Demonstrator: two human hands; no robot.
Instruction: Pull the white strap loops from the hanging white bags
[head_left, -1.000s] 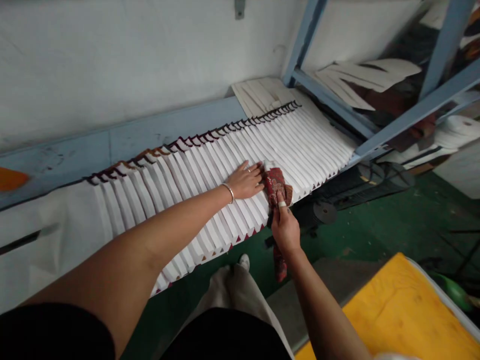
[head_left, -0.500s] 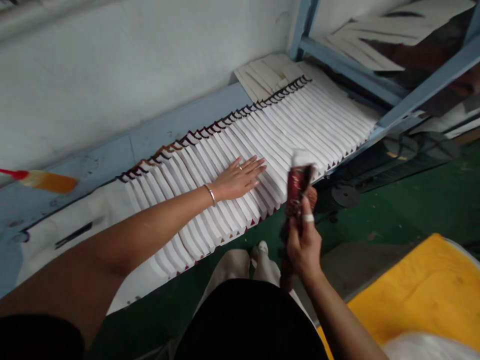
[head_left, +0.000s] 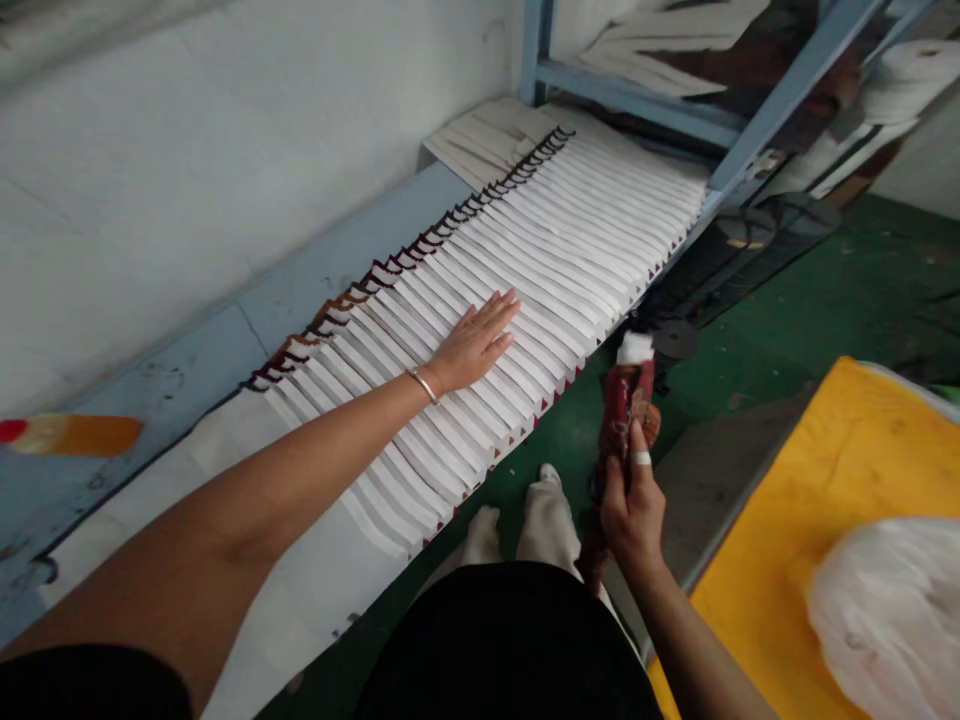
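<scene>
My left hand lies flat, fingers stretched, on a long row of overlapping white pieces. Dark brown and reddish edges show along the far side of the row, with small coloured corners along the near side. In my right hand, held past the near edge of the row, is a dark red, wrinkled, shiny bundle with a white end. A round brown part sticks out beside my fingers. Exactly what the bundle is I cannot make out; my fingers cover part of it.
The row rests on a blue-grey bench against a white wall. A bottle with orange contents lies at left. Blue shelf posts rise at the back right. Dark rolls lie below. A plastic bag sits on a yellow surface.
The view has shifted to the right. My left hand stays flat on the white pieces and has slid slightly along them. My right hand has moved a little right and down with the dark red bundle.
</scene>
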